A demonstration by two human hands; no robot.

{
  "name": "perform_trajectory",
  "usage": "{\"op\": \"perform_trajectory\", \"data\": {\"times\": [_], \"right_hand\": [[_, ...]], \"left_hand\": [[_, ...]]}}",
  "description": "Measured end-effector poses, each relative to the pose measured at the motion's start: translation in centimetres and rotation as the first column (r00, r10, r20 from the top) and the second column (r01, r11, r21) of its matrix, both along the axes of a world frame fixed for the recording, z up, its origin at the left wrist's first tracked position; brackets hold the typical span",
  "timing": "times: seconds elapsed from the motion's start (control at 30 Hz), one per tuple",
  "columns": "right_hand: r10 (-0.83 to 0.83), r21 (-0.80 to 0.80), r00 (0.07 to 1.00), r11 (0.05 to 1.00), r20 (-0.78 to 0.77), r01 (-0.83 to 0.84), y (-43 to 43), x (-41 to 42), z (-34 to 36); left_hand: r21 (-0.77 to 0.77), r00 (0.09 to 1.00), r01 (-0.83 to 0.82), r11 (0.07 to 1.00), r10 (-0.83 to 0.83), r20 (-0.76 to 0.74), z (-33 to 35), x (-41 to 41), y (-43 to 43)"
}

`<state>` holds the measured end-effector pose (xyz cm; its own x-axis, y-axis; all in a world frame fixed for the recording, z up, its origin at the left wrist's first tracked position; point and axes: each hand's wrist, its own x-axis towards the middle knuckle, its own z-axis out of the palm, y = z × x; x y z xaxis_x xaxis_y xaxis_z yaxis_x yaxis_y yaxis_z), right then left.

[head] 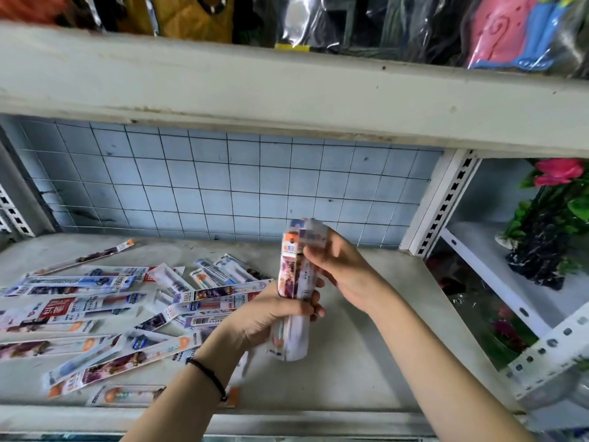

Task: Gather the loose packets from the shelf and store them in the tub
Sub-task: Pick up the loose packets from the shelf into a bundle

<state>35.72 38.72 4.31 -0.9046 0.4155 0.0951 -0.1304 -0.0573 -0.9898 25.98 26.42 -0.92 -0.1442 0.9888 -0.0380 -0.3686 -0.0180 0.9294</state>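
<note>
A bundle of long narrow packets [294, 282] stands upright above the shelf [366, 362]. My left hand [267, 317] grips the bundle round its lower half. My right hand [338, 266] pinches the top ends of the packets from the right. Several loose packets [105, 311] lie scattered flat over the left half of the shelf, overlapping one another. One packet [86, 257] lies apart near the back left. No tub is in view.
A wire grid panel [223, 186] backs the shelf. An upper shelf board [287, 97] overhangs, with bagged goods on top. A white slotted post [443, 202] stands at the right, with artificial flowers [554, 218] on the neighbouring rack.
</note>
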Motion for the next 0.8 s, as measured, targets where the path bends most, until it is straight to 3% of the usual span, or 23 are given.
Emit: {"op": "perform_trajectory", "data": {"times": [0.17,0.4,0.6,0.7,0.8], "right_hand": [[-0.174,-0.162,0.976,0.975,-0.132,0.152,-0.7,-0.5,1.3],[-0.153,-0.042,0.976,0.988,-0.155,0.149,-1.7,0.0,0.9],[-0.103,-0.055,0.979,0.994,-0.176,0.094,-2.2,-1.2,1.8],[-0.189,-0.076,0.974,0.981,-0.123,0.181,-2.1,-2.4,1.4],[-0.298,0.128,0.952,0.949,0.068,0.288,-1.3,-3.4,-1.1]], "left_hand": [[0.043,0.971,-0.060,0.997,0.068,-0.230,0.3,1.0,1.3],[0.072,0.928,-0.077,0.994,0.098,-0.359,-0.4,1.4,1.1],[0.090,0.970,-0.081,0.993,0.099,-0.223,-0.1,0.3,-0.2],[0.088,0.994,-0.067,0.994,0.074,-0.081,0.6,-1.6,-1.9],[0.170,0.985,-0.067,0.983,0.038,0.171,1.3,-4.5,-4.1]]}}
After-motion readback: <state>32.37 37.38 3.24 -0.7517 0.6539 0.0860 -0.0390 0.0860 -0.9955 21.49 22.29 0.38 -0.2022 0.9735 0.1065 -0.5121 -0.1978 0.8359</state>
